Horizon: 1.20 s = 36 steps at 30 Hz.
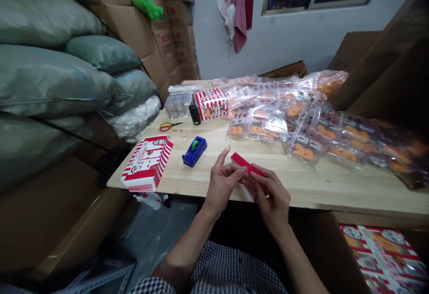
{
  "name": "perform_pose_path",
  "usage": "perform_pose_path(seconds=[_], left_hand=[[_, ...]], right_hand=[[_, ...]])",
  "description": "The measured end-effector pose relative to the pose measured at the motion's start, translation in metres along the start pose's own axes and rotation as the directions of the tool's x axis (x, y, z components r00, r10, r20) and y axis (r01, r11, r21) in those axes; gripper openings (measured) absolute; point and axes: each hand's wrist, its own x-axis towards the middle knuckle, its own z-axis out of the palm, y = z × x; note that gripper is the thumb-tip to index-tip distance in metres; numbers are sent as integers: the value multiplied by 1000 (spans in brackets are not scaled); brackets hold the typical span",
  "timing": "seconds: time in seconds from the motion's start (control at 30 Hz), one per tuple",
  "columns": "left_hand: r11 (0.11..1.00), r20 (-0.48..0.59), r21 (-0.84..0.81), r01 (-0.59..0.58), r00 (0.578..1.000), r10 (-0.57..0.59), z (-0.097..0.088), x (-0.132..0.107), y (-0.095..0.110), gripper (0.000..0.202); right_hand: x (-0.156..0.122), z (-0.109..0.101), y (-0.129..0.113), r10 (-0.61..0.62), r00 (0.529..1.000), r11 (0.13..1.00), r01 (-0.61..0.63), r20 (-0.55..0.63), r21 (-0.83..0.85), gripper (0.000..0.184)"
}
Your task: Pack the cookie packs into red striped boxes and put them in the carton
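Both of my hands are on a red and white cardboard box (241, 161) above the table's front edge. My left hand (219, 184) pinches its left side with the thumb and bent fingers, and the index finger points up. My right hand (274, 195) is closed around its right end, fingers on the red face and thumb beneath. Left of my hands stands a blue tape dispenser (195, 153) with a green roll. Farther left lies a stack of flat printed red and white cartons (145, 162). Clear bags of orange food pieces (263, 128) spread beyond my right hand.
Scissors (166, 127), a black jar (195, 115), a printed box (212, 104) and clear plastic containers (181, 104) stand toward the back left. Big sacks (50, 77) pile up at left. Below right, an open carton holds printed packs (385, 254). Cardboard (385, 70) rises at right.
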Motion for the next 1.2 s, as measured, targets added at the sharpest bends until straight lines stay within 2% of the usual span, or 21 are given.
perform_pose_path(seconds=[0.17, 0.23, 0.27, 0.33, 0.37, 0.43, 0.47, 0.5, 0.53, 0.6, 0.67, 0.77, 0.83, 0.9, 0.97, 1.0, 1.03, 1.1, 1.2], left_hand=[[993, -18, 21, 119, 993, -119, -12, 4, -13, 98], [990, -9, 74, 119, 993, -118, -15, 6, -17, 93], [989, -16, 117, 91, 996, -90, -17, 8, -19, 88], [965, -70, 261, -23, 997, 43, -22, 13, -21, 79], [928, -104, 361, -95, 985, 141, -24, 15, -22, 76], [800, -121, 562, -211, 936, 332, -30, 17, -21, 75], [739, -90, 627, -245, 920, 381, -32, 17, -19, 74], [709, -39, 654, -264, 924, 380, -35, 16, -16, 70], [716, 21, 646, -264, 944, 329, -37, 14, -14, 61], [784, 140, 585, -206, 978, 152, -41, 6, -9, 42], [840, 228, 528, -121, 974, -3, -46, 0, -5, 33], [855, 332, 509, -96, 939, -93, -59, 6, -7, 38], [828, 398, 547, -122, 908, -129, -69, 28, -15, 43], [749, 398, 639, -173, 908, -130, -77, 64, -27, 51], [607, 268, 766, -214, 963, 2, -79, 109, -44, 69], [531, 218, 818, -222, 973, 71, -77, 132, -52, 81], [495, 177, 843, -212, 977, 117, -73, 155, -61, 90], [492, 168, 843, -217, 975, 142, -61, 194, -77, 100], [548, 164, 805, -226, 973, 160, -41, 233, -95, 88]], right_hand=[[-2, 0, 1, 1, 1000, 1000, -1, -4, 15, 30], [0, -3, -2, 30, 1000, 999, -30, 0, 32, 28], [2, -4, -4, 46, 999, 998, -46, 7, 45, 26], [6, -7, -9, 84, 996, 992, -86, 29, 88, 23], [8, -7, -11, 114, 993, 986, -118, 39, 122, 22], [9, -8, -13, 205, 978, 957, -209, 38, 202, 18], [10, -9, -13, 264, 964, 935, -262, 25, 239, 17], [10, -10, -12, 319, 948, 912, -309, 7, 268, 19], [10, -12, -11, 364, 931, 894, -346, -11, 287, 23], [12, -18, -8, 399, 917, 877, -385, 13, 287, 32], [17, -26, -2, 377, 915, 876, -403, 147, 263, 34], [23, -34, 17, 361, 861, 861, -455, 358, 226, 33], [20, -31, 37, 430, 837, 823, -518, 339, 233, 34], [11, -23, 61, 550, 810, 757, -587, 205, 286, 36], [-4, -13, 85, 661, 747, 682, -640, 77, 354, 41], [-12, -9, 95, 700, 714, 649, -653, 31, 390, 44], [-20, -5, 105, 719, 695, 637, -656, -6, 405, 46], [-33, 0, 120, 732, 679, 637, -650, -61, 415, 48], [-42, 5, 138, 720, 678, 671, -629, -145, 393, 53]])
